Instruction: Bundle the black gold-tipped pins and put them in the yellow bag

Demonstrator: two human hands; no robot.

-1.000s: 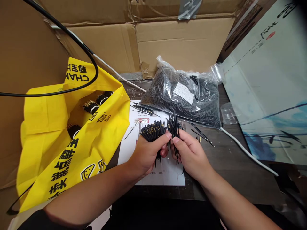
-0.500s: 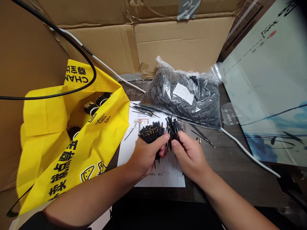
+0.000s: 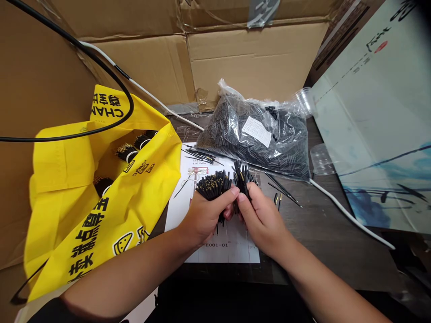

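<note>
My left hand (image 3: 207, 215) is wrapped round a thick bundle of thin black wires (image 3: 213, 185), whose upper ends show brass-coloured tips. Close against it, my right hand (image 3: 261, 215) pinches a smaller bunch of black wires (image 3: 241, 177) between thumb and fingers. The two thumbs nearly meet, and the bunches stand side by side, roughly upright. Beneath both hands lies a printed white sheet (image 3: 178, 208). Several loose wires (image 3: 202, 154) rest at its top edge, and a few more wires (image 3: 284, 192) lie on the table to the right. The lower parts of the bundles are mostly hidden by my hands.
A clear plastic bag (image 3: 256, 134) full of short black tubes lies behind my hands. On the left, a yellow bag (image 3: 141, 202) holds tied wire bundles (image 3: 126, 152). Clear plastic cups (image 3: 321, 159), a white cable (image 3: 350, 215) and cardboard boxes (image 3: 249, 63) surround the dark table (image 3: 323, 242).
My right hand has shifted slightly left, bringing its bunch closer to the left-hand bundle. The wires in it stand more upright and closer together. My left hand has barely moved.
</note>
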